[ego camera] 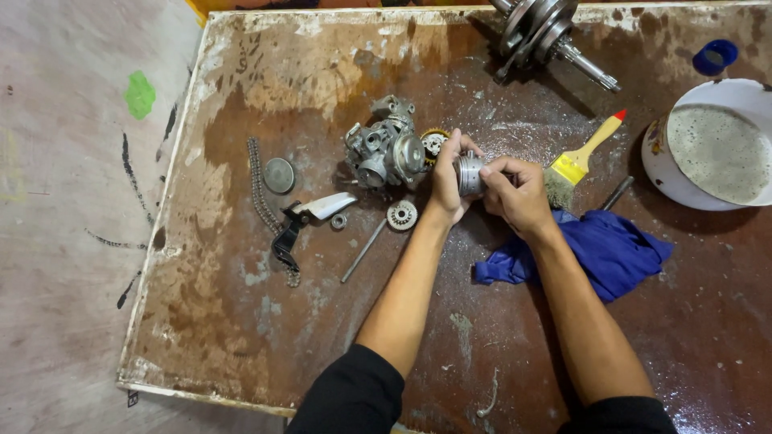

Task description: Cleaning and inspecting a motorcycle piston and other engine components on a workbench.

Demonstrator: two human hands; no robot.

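Observation:
Both my hands grip a small grey metal piston [469, 171] above the stained wooden board [241, 337]. My left hand [447, 182] wraps its left side with the thumb on top. My right hand [518, 193] closes on its right side. Just left of the hands sits a grey engine head casting [383, 153], with a small toothed gear [435, 141] behind it. A blue cloth [605, 251] lies under my right wrist. A yellow-handled paintbrush [581, 158] lies right of my right hand.
A small sprocket [401, 214], a thin rod [363, 250], a chain [263, 201], a round disc [279, 175] and a chain guide [310, 217] lie left. A crankshaft [543, 34] sits at the far edge. A white bowl of foamy liquid [712, 149] and a blue cap [715, 56] stand right.

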